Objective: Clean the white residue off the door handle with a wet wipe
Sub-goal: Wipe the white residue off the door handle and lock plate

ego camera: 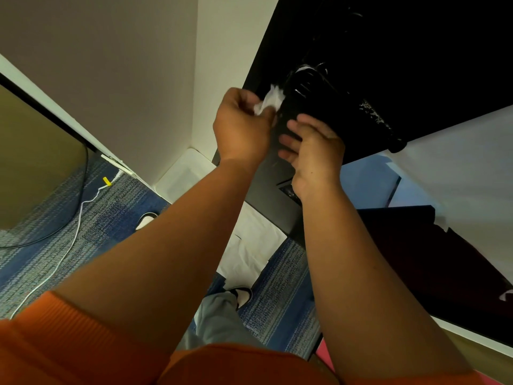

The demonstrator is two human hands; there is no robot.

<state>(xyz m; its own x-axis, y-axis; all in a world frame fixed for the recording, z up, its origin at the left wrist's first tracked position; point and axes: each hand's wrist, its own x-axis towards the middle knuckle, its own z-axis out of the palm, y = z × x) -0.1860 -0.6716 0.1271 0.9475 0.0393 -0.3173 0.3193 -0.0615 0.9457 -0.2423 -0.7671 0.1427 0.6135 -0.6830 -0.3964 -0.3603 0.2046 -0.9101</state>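
A black door (416, 37) stands open ahead, with a black lever handle (358, 109) running down to the right. White residue speckles the handle (373, 115) toward its free end, and a white smear (304, 69) sits near its base. My left hand (241, 126) is shut on a crumpled white wet wipe (269, 100), which presses against the door's edge beside the handle's base. My right hand (313, 145) lies flat with fingers spread on the door's edge under the handle, holding nothing.
A white wall (125, 65) stands to the left. Blue-grey carpet (111, 218) carries a white cable (77, 220), a black cable and white paper sheets (249, 245). My feet show below. A dark panel (430, 259) lies at lower right.
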